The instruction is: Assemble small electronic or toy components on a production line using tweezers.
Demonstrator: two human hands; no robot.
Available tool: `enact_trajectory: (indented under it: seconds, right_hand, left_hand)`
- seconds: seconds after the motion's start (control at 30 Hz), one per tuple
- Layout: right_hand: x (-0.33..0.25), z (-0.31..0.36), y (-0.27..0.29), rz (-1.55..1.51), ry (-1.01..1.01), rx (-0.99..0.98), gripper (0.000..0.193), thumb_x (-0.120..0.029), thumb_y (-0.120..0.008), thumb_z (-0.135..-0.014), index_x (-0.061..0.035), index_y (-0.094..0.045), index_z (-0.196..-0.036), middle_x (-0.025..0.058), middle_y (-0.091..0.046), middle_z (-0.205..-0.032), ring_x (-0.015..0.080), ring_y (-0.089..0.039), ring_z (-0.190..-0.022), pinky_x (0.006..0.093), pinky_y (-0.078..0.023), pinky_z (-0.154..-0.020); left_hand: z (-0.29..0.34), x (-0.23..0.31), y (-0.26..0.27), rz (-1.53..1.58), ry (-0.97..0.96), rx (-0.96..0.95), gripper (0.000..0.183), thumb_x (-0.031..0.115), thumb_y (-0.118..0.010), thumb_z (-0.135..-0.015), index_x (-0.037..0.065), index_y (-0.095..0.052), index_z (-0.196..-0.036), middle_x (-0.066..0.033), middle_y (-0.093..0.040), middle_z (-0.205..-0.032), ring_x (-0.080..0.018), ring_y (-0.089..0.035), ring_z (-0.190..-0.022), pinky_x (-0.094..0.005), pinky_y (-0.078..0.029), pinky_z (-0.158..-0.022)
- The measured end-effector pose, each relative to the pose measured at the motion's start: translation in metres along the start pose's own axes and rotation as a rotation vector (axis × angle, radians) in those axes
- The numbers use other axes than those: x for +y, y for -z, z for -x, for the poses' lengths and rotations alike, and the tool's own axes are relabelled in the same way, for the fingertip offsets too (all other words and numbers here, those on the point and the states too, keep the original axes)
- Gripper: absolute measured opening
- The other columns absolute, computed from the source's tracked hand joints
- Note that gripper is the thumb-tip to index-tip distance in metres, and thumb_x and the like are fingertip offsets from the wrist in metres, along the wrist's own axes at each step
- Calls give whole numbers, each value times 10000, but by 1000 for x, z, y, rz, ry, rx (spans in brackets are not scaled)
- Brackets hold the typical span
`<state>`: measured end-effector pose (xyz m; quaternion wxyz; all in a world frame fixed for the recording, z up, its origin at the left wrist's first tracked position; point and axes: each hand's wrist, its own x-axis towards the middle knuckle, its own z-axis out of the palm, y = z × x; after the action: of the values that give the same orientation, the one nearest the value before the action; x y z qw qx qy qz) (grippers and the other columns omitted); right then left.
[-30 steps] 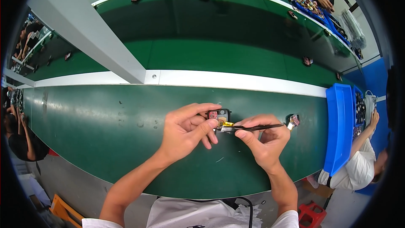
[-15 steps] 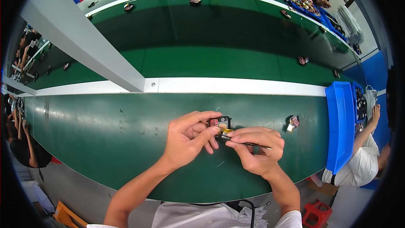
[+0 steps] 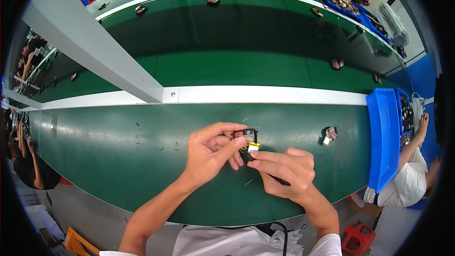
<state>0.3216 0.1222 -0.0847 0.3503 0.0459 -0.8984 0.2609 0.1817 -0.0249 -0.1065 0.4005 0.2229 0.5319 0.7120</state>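
L hand (image 3: 204, 152) pinching small blk case (image 3: 250, 134); R hand (image 3: 290, 169) gripping dark slim tool (image 3: 279, 180) just beside it.
Yellow/silver piece (image 3: 254, 147) btwn the hands, at case's lower end; prob. could get nicked if tool slips; tip contact unclear. Loose L pinch might drop case. Off R hand's right: circuit part (image 3: 329, 135), then blue tray (image 3: 382, 137) farther out.

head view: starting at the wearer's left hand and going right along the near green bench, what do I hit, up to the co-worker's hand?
Left hand → black casing → right hand → small reddish-and-silver assembly → blue tray → co-worker's hand.
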Motion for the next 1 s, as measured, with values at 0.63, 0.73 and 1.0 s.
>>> enact_trajectory:
  seconds: [0.63, 0.73, 1.0]
  right_hand:
    - [38, -2, 3, -208, -302, 411, 194, 46, -821, -758, -20, -720, -909, 115, -761, -932, 47, -501, -487, 190, -364, -450]
    - [52, 1, -2, -253, -372, 450, 178, 42, -810, -781, 7, -713, -926, 94, -751, -918, 25, -444, -490, 180, -337, -480]
    - [73, 10, -2, -390, -687, 567, 176, -31, -803, -826, 12, -684, -948, -11, -643, -838, 0, -443, -586, 171, -331, -544]
  left_hand:
    - [-72, 33, 6, -356, -244, 353, 184, -10, -631, -921, -105, -645, -1079, -79, -621, -771, -118, -613, -513, -236, -438, -400]
    - [-119, 23, 32, -518, -236, 382, 195, -2, -633, -901, -91, -655, -1073, -104, -646, -778, -151, -646, -539, -270, -469, -426]
    - [-95, 65, 21, -1568, -648, 610, 146, 137, -678, -880, 33, -620, -964, -178, -591, -944, -380, -641, -828, -484, -530, -682]
